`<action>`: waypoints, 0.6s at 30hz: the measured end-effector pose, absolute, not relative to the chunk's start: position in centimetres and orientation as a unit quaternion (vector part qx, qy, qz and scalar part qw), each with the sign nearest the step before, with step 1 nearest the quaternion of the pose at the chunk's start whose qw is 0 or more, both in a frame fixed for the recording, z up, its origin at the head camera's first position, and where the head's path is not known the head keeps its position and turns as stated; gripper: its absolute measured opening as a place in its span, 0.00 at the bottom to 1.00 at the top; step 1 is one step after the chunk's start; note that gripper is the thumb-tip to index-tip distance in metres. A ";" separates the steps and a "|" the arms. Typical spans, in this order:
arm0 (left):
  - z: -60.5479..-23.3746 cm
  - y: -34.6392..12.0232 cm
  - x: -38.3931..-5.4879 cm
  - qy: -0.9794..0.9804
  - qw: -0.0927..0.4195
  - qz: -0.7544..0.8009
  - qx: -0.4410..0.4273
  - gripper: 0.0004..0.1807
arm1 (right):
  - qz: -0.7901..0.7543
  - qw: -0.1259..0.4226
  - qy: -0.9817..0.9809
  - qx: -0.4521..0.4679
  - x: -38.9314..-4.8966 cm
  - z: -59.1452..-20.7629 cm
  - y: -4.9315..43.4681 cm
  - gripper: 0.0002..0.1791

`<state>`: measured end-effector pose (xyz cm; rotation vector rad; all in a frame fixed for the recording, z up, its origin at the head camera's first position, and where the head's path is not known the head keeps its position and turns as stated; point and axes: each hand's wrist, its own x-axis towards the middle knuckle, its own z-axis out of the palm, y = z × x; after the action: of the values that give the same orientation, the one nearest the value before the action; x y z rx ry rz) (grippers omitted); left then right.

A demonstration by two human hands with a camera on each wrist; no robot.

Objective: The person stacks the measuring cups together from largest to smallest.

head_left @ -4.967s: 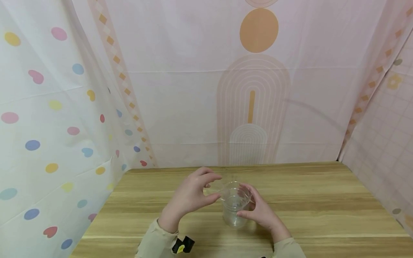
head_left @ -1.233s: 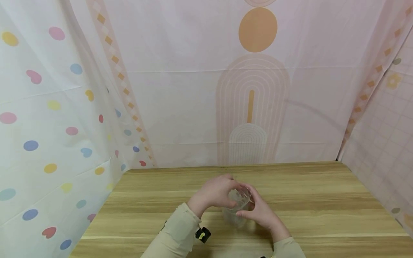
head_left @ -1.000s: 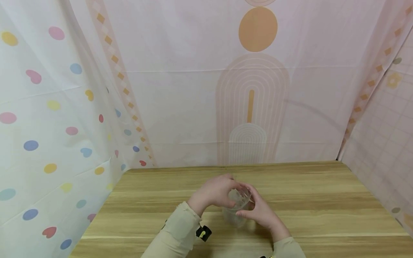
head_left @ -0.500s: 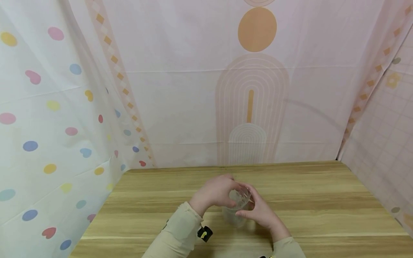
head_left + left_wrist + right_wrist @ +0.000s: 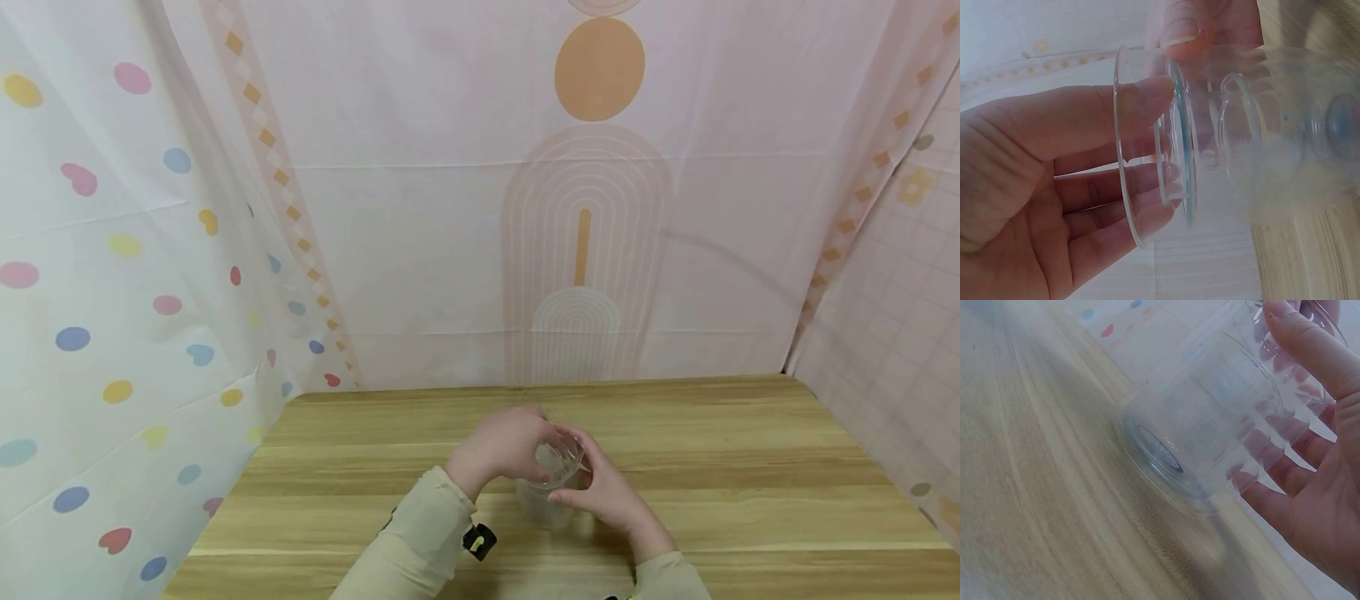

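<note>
A clear, see-through jar (image 5: 543, 507) stands on the wooden table, with a round dark mark on its base in the right wrist view. At its mouth sits a clear lid (image 5: 561, 454), with a thin blue-green ring (image 5: 1183, 144) around it in the left wrist view. My left hand (image 5: 502, 446) grips the lid from the left, thumb and fingers curled about its side. From the right, my right hand (image 5: 613, 493) holds the jar near its top, thumb in front and fingers behind. How far down the lid sits cannot be made out through the clear walls.
The wood-grain table (image 5: 750, 483) spreads around the jar. Behind it hangs a pale curtain (image 5: 420, 250) with arch patterns; a dotted curtain (image 5: 135, 333) is at the left and a checked one (image 5: 892, 333) at the right. A black strap piece (image 5: 480, 542) hangs by my left sleeve.
Since five seconds ago my left hand has come right, from beside the jar onto the lid at its mouth. Over the last second both hands stay nearly still. The right hand keeps its hold.
</note>
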<state>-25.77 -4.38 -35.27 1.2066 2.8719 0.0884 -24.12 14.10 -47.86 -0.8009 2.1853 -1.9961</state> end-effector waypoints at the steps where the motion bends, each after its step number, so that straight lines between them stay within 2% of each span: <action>1: -35.3 -4.3 -25.8 0.921 0.013 0.023 0.388 0.20 | -0.649 0.036 0.714 -0.260 -24.1 -47.8 14.1 0.50; 18: -35.7 -3.4 -25.7 0.925 0.001 -0.032 0.379 0.19 | -0.647 0.031 0.719 -0.252 -24.1 -47.9 14.1 0.52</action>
<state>-25.70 -3.39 -35.72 1.1888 2.9045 -0.1007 -24.11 14.07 -47.93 -0.7766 2.2153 -1.9927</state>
